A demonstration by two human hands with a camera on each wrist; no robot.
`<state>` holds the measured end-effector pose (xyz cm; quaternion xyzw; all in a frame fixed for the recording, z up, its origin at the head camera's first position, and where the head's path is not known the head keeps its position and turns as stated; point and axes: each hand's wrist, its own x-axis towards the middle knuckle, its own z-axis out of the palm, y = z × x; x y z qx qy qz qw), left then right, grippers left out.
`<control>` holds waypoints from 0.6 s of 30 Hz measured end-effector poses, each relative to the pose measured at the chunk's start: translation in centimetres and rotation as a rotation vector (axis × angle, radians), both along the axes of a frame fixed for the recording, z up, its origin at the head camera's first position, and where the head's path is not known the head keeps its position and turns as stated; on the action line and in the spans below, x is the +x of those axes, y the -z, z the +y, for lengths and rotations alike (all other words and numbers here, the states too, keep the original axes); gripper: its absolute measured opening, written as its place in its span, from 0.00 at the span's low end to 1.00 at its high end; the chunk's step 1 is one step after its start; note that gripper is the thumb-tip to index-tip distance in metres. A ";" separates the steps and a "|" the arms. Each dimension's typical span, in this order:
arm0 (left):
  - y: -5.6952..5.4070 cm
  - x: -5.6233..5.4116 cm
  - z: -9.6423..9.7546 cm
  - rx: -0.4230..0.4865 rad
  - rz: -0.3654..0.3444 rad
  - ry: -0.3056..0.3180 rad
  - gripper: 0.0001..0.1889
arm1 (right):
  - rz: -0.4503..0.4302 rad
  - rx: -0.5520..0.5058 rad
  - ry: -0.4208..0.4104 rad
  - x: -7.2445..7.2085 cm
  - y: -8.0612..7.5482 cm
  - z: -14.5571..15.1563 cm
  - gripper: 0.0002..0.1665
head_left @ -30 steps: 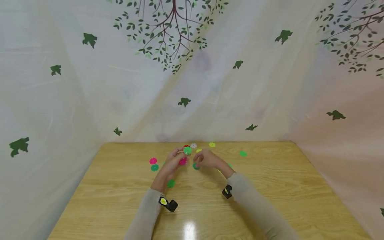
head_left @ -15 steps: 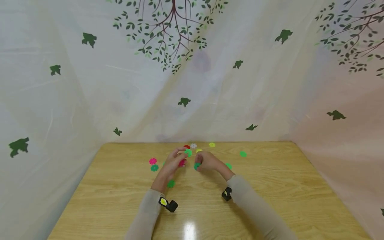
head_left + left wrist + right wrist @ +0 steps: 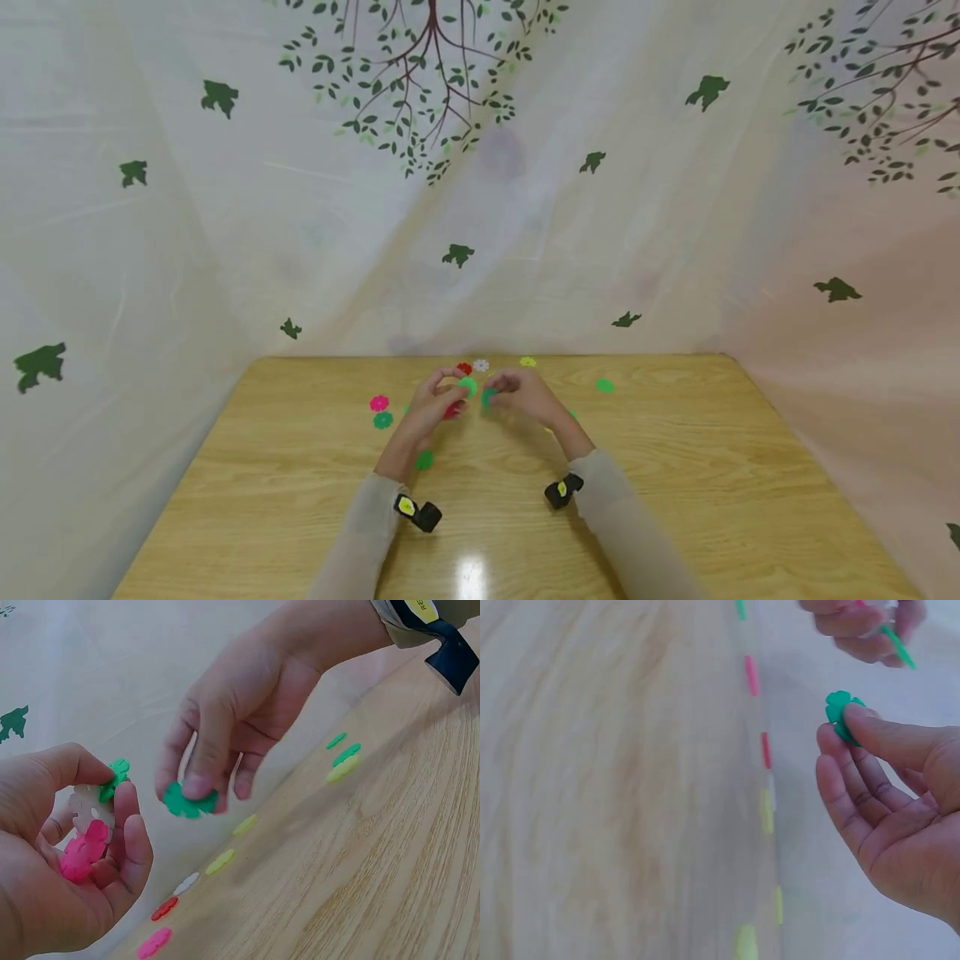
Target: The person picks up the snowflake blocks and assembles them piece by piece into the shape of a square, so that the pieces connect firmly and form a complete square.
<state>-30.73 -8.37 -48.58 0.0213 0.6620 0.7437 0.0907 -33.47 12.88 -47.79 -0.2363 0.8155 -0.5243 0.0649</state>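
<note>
My left hand [image 3: 427,412] holds a cluster of flower-shaped plastic discs: a pink disc [image 3: 84,851], a white disc [image 3: 91,806] and a light green disc [image 3: 115,780] at the fingertips. These three touch and look slotted together, though the joints are partly hidden by fingers. Between thumb and fingers, my right hand [image 3: 528,396] pinches a single darker green flower disc [image 3: 191,801]. A small gap separates that disc from the left hand's cluster. Both hands are raised over the far half of the table.
Loose flower discs lie around the hands on the wooden table [image 3: 480,517]: a pink disc [image 3: 379,403] and a green disc [image 3: 382,420] at left, a red disc [image 3: 464,368], a white disc [image 3: 481,365] and a yellow disc [image 3: 528,362] behind. A printed cloth [image 3: 360,250] hangs behind.
My right hand has brought the darker green disc upward, level with the left hand's cluster. My left hand has stayed nearly in place, its light green disc tilting and dropping slightly.
</note>
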 end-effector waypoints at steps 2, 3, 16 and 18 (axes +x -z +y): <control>0.0 0.0 0.0 -0.006 0.000 0.005 0.13 | -0.015 -0.073 0.025 0.2 -0.5 0.0 0.15; 0.0 0.0 0.0 -0.010 0.000 0.008 0.13 | -0.022 -0.104 0.037 0.2 -0.7 0.0 0.14; -0.2 0.1 0.3 -0.017 -0.012 0.011 0.10 | 0.022 -0.298 0.091 0.8 -1.3 -0.7 0.09; -0.1 0.1 0.4 -0.012 -0.006 0.015 0.10 | 0.037 -0.299 0.101 1.0 -1.3 -0.7 0.08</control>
